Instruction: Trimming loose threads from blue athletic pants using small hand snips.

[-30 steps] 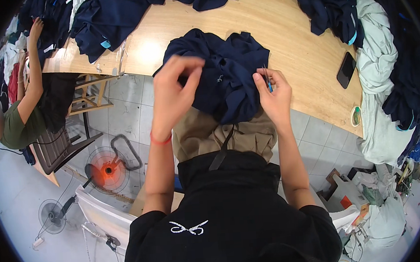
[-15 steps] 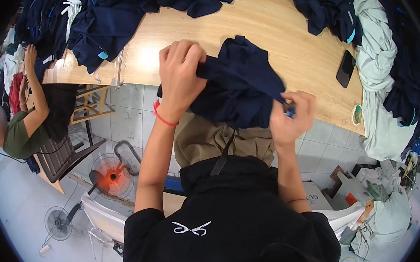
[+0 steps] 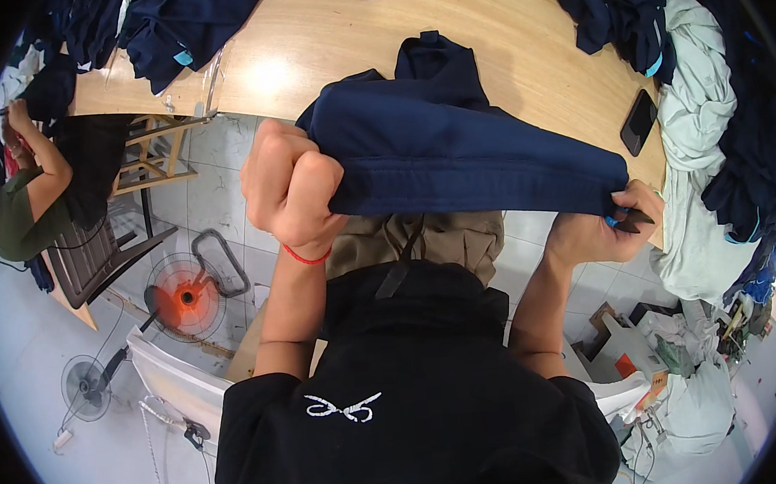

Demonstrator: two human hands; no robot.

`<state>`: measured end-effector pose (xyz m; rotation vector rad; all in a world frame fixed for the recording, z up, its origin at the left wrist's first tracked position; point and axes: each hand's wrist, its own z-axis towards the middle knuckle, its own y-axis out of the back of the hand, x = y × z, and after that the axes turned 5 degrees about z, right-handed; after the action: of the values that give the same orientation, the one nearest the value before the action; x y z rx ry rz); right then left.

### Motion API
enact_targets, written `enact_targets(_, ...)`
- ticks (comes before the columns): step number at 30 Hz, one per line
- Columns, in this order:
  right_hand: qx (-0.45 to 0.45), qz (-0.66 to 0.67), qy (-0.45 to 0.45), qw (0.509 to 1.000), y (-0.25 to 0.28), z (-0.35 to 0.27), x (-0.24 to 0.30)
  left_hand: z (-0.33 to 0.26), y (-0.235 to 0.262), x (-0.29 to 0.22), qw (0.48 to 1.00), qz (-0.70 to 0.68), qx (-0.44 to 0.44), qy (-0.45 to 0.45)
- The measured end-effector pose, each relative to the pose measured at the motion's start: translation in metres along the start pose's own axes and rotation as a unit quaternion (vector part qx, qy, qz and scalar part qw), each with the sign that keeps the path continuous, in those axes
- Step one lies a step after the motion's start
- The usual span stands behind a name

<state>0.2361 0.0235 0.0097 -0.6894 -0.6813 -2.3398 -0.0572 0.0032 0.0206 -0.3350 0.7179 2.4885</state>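
A navy blue garment [image 3: 454, 152] is pulled taut between my hands, its stitched edge running across in front of me. My left hand [image 3: 290, 188] is closed in a fist around the left end of this edge. At the other end, my right hand [image 3: 605, 234] pinches the cloth between thumb and fingers. That same hand also has a small tool [image 3: 635, 217] tucked in it, with a dark pointed tip and a bit of blue; the rest is hidden by the fingers. The garment's far part rests on the wooden table [image 3: 338, 43].
Navy garments [image 3: 184, 31] are heaped along the table's far side. On the right lie a black phone [image 3: 639, 123] and bunched pale green cloth [image 3: 703, 121]. A co-worker [image 3: 30, 200] sits at far left, near an orange fan [image 3: 187, 296]. Bags and boxes [image 3: 677, 384] stand lower right.
My hands have moved apart, the left one leftward and down, the right one to the right. The garment, bunched before, is now stretched between them. The co-worker's raised arm has lowered.
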Motion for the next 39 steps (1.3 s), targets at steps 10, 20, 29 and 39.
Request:
enact_targets(10,-0.034,0.268,-0.256,0.928,0.020,0.021,-0.021,-0.045,-0.006,-0.030,0.844,-0.298,0.440,0.078)
enact_targets(20,-0.075,0.065,-0.159,0.982,0.047,0.065,-0.023,0.011,0.014,-0.009,0.980,-0.055,0.173,0.081)
enact_targets(29,0.156,0.093,-0.198,0.963,0.049,0.045,-0.021,0.026,0.076,0.029,0.940,0.154,-0.079,0.293)
enact_targets(39,0.252,0.122,-0.148,0.949,-0.058,0.050,-0.069,-0.010,-0.012,0.070,0.878,0.139,0.380,0.255)
